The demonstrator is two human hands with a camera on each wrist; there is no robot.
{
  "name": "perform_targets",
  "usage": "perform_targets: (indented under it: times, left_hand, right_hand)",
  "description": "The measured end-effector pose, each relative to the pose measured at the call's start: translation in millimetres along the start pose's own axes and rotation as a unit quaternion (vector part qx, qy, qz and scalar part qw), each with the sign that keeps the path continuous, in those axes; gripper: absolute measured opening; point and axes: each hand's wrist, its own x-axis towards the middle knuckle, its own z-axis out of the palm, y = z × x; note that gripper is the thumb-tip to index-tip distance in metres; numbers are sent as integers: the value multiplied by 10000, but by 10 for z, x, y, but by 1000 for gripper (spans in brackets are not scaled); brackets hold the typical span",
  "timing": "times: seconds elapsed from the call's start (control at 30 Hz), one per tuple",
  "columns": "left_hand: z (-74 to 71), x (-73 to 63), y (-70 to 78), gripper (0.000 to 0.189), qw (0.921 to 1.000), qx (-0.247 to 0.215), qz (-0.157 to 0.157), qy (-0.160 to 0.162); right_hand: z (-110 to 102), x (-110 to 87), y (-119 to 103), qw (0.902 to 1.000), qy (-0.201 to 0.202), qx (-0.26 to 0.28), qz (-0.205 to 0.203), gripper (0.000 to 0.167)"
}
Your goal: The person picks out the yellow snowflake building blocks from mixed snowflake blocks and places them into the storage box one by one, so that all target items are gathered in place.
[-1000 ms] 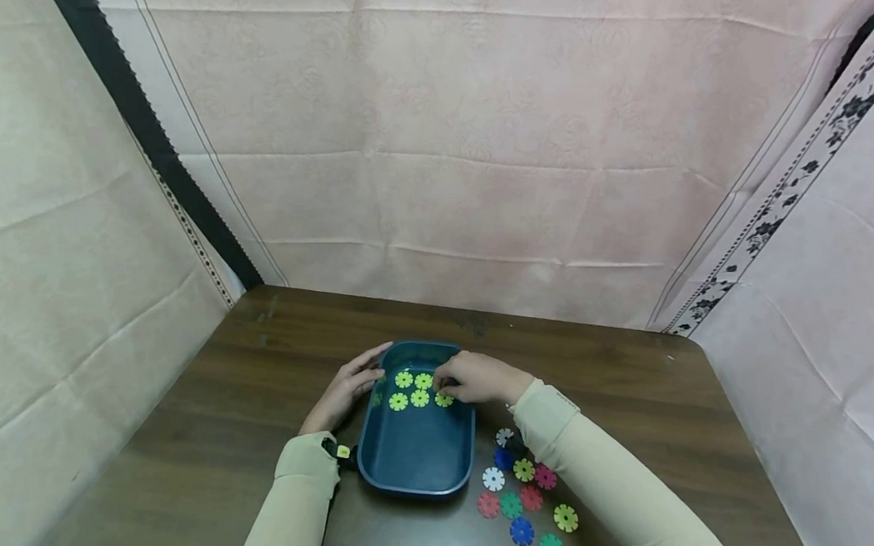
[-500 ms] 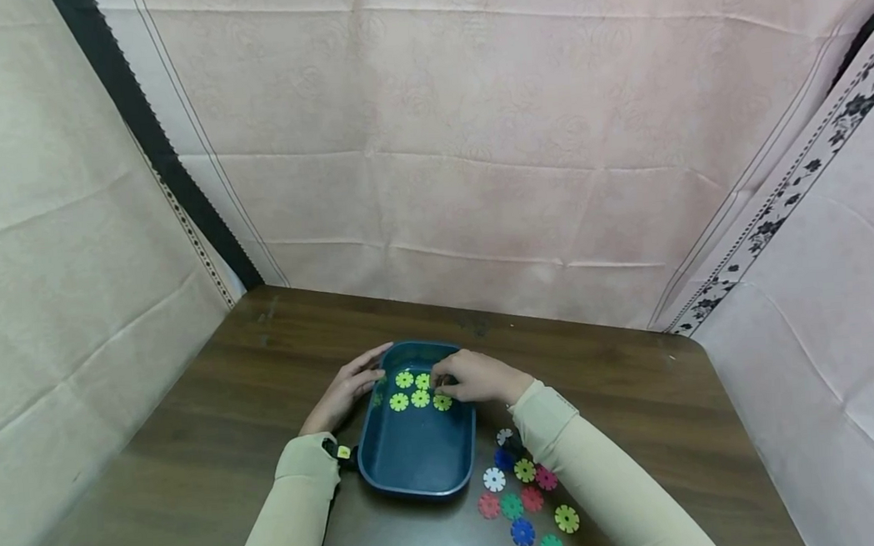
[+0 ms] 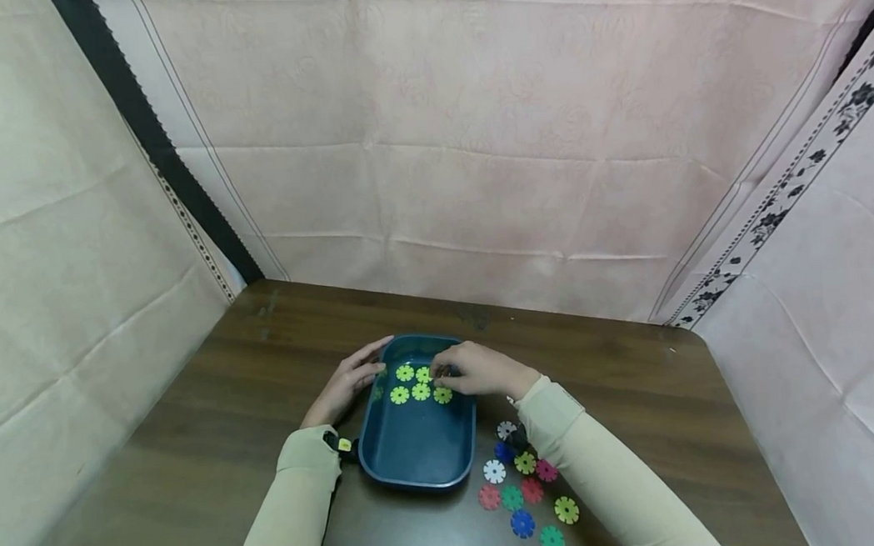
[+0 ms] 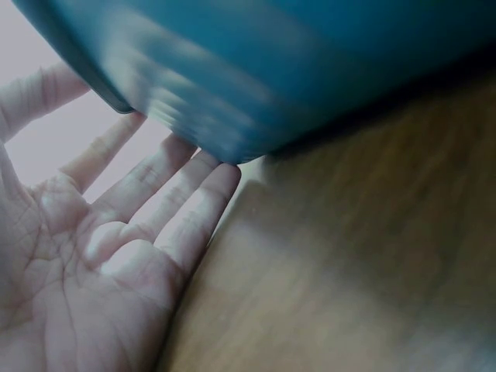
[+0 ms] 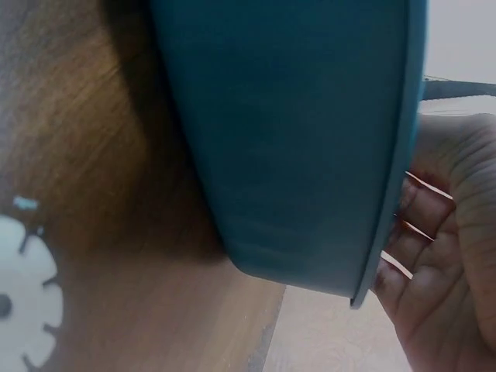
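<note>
Yellow flower-shaped discs with notched edges (image 3: 421, 392) lie in two rows inside the far half of a dark blue tray (image 3: 418, 456). My left hand (image 3: 348, 385) rests against the tray's left side near the far corner, fingers stretched out; the left wrist view shows their tips touching the wall. Reaching over the right rim, my right hand (image 3: 480, 369) has its fingers bent down toward the right end of the rows. Its fingertips are close by a yellow disc (image 3: 442, 395). The right wrist view has the tray wall hiding the fingertips, so I cannot tell whether they pinch a disc.
Right of the tray's near end, loose notched discs are scattered on the wooden table (image 3: 215, 453): white (image 3: 494, 471), blue (image 3: 522, 523), green (image 3: 552, 540), red (image 3: 489, 497) and yellow (image 3: 567, 510). Behind the table hangs a pale cloth (image 3: 474, 137).
The right hand has shifted slightly within the tray, and the near-row yellow disc under it shows more fully. The left hand stays at the tray's side. The head view has tilted slightly.
</note>
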Motion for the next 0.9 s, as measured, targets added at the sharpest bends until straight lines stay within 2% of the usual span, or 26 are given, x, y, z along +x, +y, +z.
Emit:
perform_targets:
  times: [0.33,0.67,0.9]
  left_hand:
    - [-3,11,-13,47,10000,-66,-17,-29]
    - [-18,3,-9,47,10000,-34,3,-17]
    - [-6,-9,5,47,10000,-4,10,4]
  right_hand:
    - [-64,-185,-44,9981,325,508,86,31]
    - [-86,-319,12,9965,645,515,129,26]
    - [-101,-500,-24,9904,1053,883,116,25]
